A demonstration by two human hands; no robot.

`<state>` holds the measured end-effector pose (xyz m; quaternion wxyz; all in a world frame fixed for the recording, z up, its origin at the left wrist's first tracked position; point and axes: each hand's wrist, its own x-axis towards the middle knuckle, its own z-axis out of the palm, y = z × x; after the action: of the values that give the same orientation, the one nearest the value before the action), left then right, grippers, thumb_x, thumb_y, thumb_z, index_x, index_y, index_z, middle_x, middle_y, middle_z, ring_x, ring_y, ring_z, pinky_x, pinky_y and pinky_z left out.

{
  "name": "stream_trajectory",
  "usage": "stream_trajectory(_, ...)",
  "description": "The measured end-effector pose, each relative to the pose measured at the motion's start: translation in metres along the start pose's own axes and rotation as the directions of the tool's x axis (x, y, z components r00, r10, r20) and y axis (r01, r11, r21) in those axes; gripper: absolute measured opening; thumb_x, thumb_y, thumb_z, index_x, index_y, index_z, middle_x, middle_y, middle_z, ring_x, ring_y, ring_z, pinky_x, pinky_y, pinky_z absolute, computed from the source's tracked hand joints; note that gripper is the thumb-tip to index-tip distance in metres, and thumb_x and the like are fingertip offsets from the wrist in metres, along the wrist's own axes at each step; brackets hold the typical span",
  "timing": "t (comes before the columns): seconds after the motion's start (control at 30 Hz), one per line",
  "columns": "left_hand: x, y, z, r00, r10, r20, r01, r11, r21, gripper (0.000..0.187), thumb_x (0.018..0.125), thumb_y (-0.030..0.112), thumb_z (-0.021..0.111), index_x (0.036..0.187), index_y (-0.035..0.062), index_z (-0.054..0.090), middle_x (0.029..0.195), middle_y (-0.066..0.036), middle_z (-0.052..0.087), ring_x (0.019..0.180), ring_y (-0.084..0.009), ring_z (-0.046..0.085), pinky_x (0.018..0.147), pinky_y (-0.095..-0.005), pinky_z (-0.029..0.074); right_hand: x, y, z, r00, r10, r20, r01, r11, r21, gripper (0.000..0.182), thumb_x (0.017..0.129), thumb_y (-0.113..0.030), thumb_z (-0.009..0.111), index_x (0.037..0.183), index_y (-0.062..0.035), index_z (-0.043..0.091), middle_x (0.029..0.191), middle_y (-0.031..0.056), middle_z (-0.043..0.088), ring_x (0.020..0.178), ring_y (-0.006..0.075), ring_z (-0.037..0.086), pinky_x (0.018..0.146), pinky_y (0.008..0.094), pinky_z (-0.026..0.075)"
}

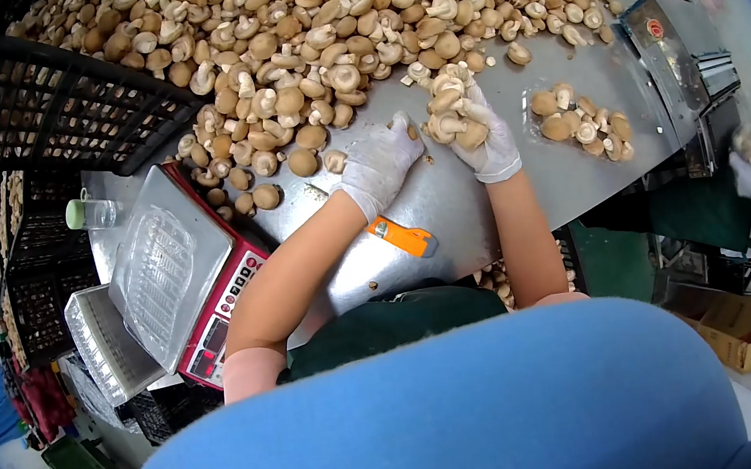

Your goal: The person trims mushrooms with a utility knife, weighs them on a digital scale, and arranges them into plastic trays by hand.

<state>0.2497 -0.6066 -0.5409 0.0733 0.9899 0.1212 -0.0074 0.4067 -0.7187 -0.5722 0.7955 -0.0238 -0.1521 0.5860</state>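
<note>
My right hand (pixel 489 145), in a thin white glove, is closed around a cluster of mushrooms (pixel 452 110) with brown caps and pale stems. Just left of it, my left hand (pixel 383 165), gloved too, has its fingers curled together. A small brown patch shows at its fingertips, but I cannot make out what they hold. One loose mushroom (pixel 335 161) lies against the left glove. Below that hand, an orange utility knife (pixel 404 236) rests on the metal table (pixel 450 225). Beyond both hands spreads a large mushroom pile (pixel 320 28).
A red digital scale (pixel 223 302) stands at left with clear plastic packaging (pixel 161 263) on it. Behind it are a black crate (pixel 74 103) and a green-capped bottle (pixel 93 213). Mushrooms on a clear wrapped tray (pixel 584 122) lie at right, near a metal machine (pixel 674 53). Another person's gloved hand (pixel 747 176) is far right.
</note>
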Motion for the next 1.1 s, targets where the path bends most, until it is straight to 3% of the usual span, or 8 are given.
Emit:
stream_trajectory(0.17, -0.019, -0.025, 0.006, 0.961, 0.061, -0.269, -0.148, 0.936, -0.318, 0.023, 0.089, 0.013, 0.063, 0.111, 0.0062, 0.065, 0.111, -0.015, 0.054, 0.085, -0.0293, 0.064, 0.07, -0.0376, 0.056, -0.013, 0.001, 0.011, 0.997, 0.012, -0.079, -0.002, 0.992, 0.126, 0.049, 0.09, 0.012, 0.049, 0.133, -0.0124, 0.047, 0.115, 0.003, 0.047, 0.103, 0.0071, 0.053, 0.064, 0.0191, 0.038)
stream_trajectory(0.2, -0.029, -0.027, -0.009, 0.905, -0.014, -0.424, -0.243, 0.802, -0.546, 0.029, 0.09, 0.015, 0.064, 0.118, 0.0061, 0.065, 0.11, -0.012, 0.053, 0.082, -0.0237, 0.063, 0.068, -0.0332, 0.055, -0.014, 0.004, 0.014, 0.997, 0.03, -0.072, -0.02, 0.99, 0.138, 0.049, 0.09, 0.012, 0.049, 0.133, -0.0124, 0.047, 0.115, 0.003, 0.047, 0.103, 0.0071, 0.053, 0.064, 0.0191, 0.038)
stream_trajectory(0.23, -0.05, -0.024, -0.024, 0.98, -0.184, 0.079, 0.122, 0.237, -0.964, 0.044, 0.091, 0.016, 0.065, 0.133, 0.0051, 0.057, 0.112, -0.006, 0.049, 0.078, -0.0122, 0.057, 0.064, -0.0231, 0.051, -0.015, 0.006, 0.015, 0.998, 0.035, -0.046, -0.029, 0.993, 0.113, 0.051, 0.09, 0.011, 0.05, 0.136, -0.0119, 0.046, 0.118, 0.0037, 0.046, 0.104, 0.0073, 0.053, 0.064, 0.019, 0.038)
stream_trajectory(0.27, -0.065, -0.027, -0.029, 0.989, -0.12, 0.084, 0.077, -0.06, -0.995, 0.048, 0.094, 0.021, 0.064, 0.137, 0.0043, 0.053, 0.105, -0.002, 0.056, 0.079, -0.0047, 0.054, 0.061, -0.0163, 0.045, -0.014, 0.01, 0.016, 0.999, 0.043, -0.017, -0.042, 0.995, 0.089, 0.053, 0.09, 0.01, 0.05, 0.138, -0.0115, 0.044, 0.12, 0.0043, 0.046, 0.105, 0.0075, 0.053, 0.064, 0.019, 0.038)
stream_trajectory(0.47, -0.144, -0.031, -0.046, 0.959, -0.246, 0.137, -0.064, -0.665, -0.744, 0.076, 0.099, 0.057, 0.049, 0.146, -0.0016, 0.038, 0.115, -0.014, 0.063, 0.073, -0.0079, 0.061, 0.05, -0.0162, 0.047, 0.015, 0.066, 0.031, 0.978, 0.208, 0.026, -0.209, 0.977, 0.046, 0.059, 0.086, 0.008, 0.053, 0.142, -0.0087, 0.04, 0.125, 0.0064, 0.044, 0.102, 0.0092, 0.052, 0.066, 0.0206, 0.042)
stream_trajectory(0.73, -0.246, -0.06, -0.05, 0.929, -0.364, 0.064, -0.255, -0.756, -0.604, 0.076, 0.1, 0.066, 0.031, 0.133, -0.0008, 0.048, 0.121, -0.027, 0.06, 0.093, -0.0278, 0.067, 0.079, -0.0344, 0.059, 0.082, 0.166, 0.112, 0.885, 0.459, 0.074, -0.377, 0.803, -0.462, 0.058, 0.085, -0.001, 0.064, 0.137, -0.0051, 0.04, 0.124, 0.009, 0.053, 0.1, 0.0135, 0.059, 0.069, 0.0221, 0.051)
stream_trajectory(0.93, -0.318, -0.09, -0.103, 0.566, -0.798, -0.208, -0.492, -0.124, -0.862, 0.048, 0.105, 0.04, 0.041, 0.124, -0.0023, 0.051, 0.115, -0.022, 0.06, 0.082, -0.0196, 0.067, 0.054, -0.0173, 0.056, 0.133, 0.249, 0.161, 0.824, 0.516, 0.232, -0.107, 0.544, -0.832, 0.053, 0.087, -0.002, 0.068, 0.135, -0.0051, 0.045, 0.123, 0.0129, 0.058, 0.105, 0.018, 0.065, 0.087, 0.0285, 0.056)
stream_trajectory(1.1, -0.359, -0.146, -0.102, 0.519, -0.705, -0.483, 0.521, 0.709, -0.475, 0.054, 0.091, 0.026, 0.065, 0.138, 0.0048, 0.051, 0.119, -0.017, 0.058, 0.104, -0.0319, 0.061, 0.087, -0.0386, 0.051, 0.147, 0.326, 0.159, 0.759, 0.493, 0.426, 0.235, 0.402, -0.885, 0.047, 0.084, -0.009, 0.076, 0.127, -0.0096, 0.057, 0.113, 0.0066, 0.062, 0.098, 0.0142, 0.063, 0.087, 0.0281, 0.055)
